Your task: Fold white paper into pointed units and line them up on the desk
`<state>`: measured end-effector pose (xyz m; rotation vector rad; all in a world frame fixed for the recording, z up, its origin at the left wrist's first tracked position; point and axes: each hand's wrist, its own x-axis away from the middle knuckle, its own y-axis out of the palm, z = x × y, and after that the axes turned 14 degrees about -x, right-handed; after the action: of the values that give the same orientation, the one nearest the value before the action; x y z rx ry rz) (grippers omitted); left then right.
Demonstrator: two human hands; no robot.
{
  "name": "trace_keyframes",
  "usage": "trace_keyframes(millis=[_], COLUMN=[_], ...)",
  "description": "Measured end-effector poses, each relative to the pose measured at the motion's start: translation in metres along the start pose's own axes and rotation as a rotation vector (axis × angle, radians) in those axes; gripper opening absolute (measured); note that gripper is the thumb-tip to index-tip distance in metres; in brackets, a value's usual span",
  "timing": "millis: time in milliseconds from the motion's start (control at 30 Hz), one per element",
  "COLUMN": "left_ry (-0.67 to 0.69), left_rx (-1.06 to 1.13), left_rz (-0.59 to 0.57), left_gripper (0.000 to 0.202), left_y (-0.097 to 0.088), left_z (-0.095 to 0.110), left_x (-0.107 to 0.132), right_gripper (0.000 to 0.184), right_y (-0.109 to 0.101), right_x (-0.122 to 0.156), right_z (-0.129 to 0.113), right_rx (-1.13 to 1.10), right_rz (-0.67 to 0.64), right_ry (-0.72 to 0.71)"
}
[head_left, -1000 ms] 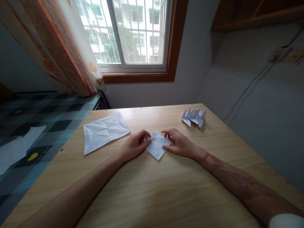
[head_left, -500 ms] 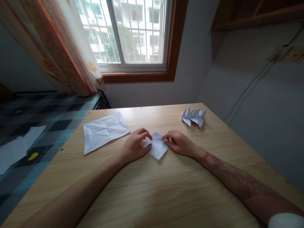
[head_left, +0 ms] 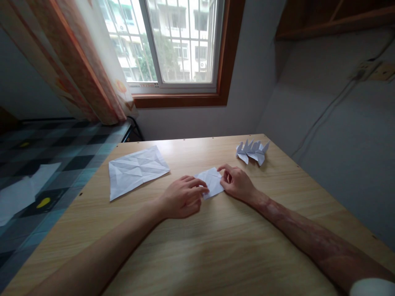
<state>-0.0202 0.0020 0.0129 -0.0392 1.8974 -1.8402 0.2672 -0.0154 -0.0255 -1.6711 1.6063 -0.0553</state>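
Observation:
A small folded piece of white paper [head_left: 212, 179] lies on the table between my two hands, turned at an angle, with crease lines on its face. My left hand [head_left: 185, 196] rests at its lower left side, fingers loosely stretched out over the edge and fingertips on the paper. At the right edge, my right hand [head_left: 237, 183] has curled fingers and grips the paper's corner between thumb and fingers. The far left part of the paper is covered by my left fingers.
A larger creased paper sheet [head_left: 138, 170] lies left on the wooden table [head_left: 191, 250]. Folded paper shapes with pointed tips [head_left: 252, 152] stand at the back right. Beside the table, white sheets [head_left: 24, 189] lie on a checked bedspread [head_left: 83, 137].
The folded paper has turned and shifted slightly right. My left hand has moved from pinching its left side to lying lower with fingers stretched. My right hand stays at the right edge.

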Motion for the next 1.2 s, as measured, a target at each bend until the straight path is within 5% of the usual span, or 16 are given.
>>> trace_keyframes(millis=[233, 467, 600, 933, 1200], left_ry=[-0.253, -0.175, -0.157, -0.256, -0.314], left_rx=[-0.155, 0.024, -0.05, -0.152, -0.188], left_rz=[0.045, 0.067, 0.055, 0.059, 0.071], left_gripper=[0.019, 0.027, 0.027, 0.022, 0.026], left_y=[0.008, 0.017, 0.015, 0.015, 0.018], left_z=[-0.001, -0.013, -0.013, -0.005, -0.011], left_x=[-0.001, 0.001, 0.001, 0.001, 0.001], right_gripper=[0.011, 0.011, 0.042, 0.008, 0.017], right_y=[-0.004, -0.001, -0.001, -0.006, -0.005], right_x=[0.003, -0.002, -0.005, -0.007, -0.004], right_z=[-0.013, 0.004, 0.012, -0.004, -0.003], right_rx=[-0.099, 0.04, 0.043, -0.099, -0.04], right_rz=[-0.275, 0.013, -0.066, -0.184, -0.225], right_ry=[-0.221, -0.13, -0.097, -0.14, -0.214])
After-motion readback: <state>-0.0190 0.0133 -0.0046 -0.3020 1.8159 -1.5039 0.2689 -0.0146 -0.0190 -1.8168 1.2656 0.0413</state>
